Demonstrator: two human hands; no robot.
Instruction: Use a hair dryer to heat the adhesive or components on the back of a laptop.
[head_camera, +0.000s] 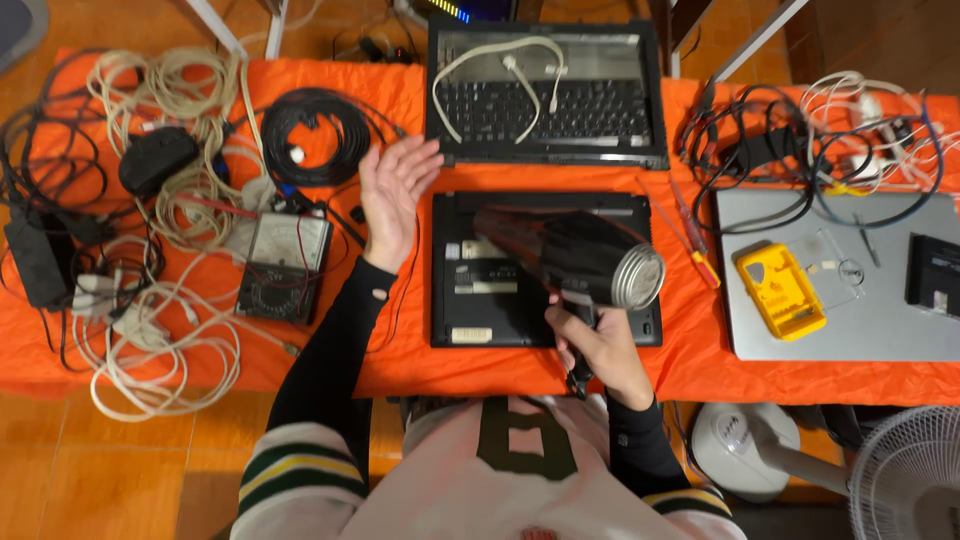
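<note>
Heat gun (580, 262) is held by its handle in the right hand (600, 345), the fingers (562, 322) wrapped shut around the grip, with the dark body slanting up toward 10 o'clock and the ribbed metal end cap facing 3 o'clock. It hovers over the black laptop (500, 300) that lies base-up on the orange cloth (400, 100); whether the nozzle touches the base cannot be told, as that end is blurred. The tool is judged rigid and moderately heavy, top-weighted above the handle, so the grip is best taken low on the handle where the hand already sits; the metal parts are likely hot and are best left untouched. The laptop is judged stiff, flat and fairly fragile, and is best taken by its long edges. The left hand (393, 195) is raised at 10 o'clock from the laptop, palm turned inward, fingers (415, 160) spread and nearly straight, holding nothing and touching nothing. A multimeter (285, 265) lies just beside that forearm at 9 o'clock, and a black cable coil (315, 135) lies at 11 o'clock. A second laptop (545, 95), opened, with a white cable across its keys, is seen at 12 o'clock. A yellow case (780, 290) rests on a grey laptop (880, 320) at 3 o'clock.
</note>
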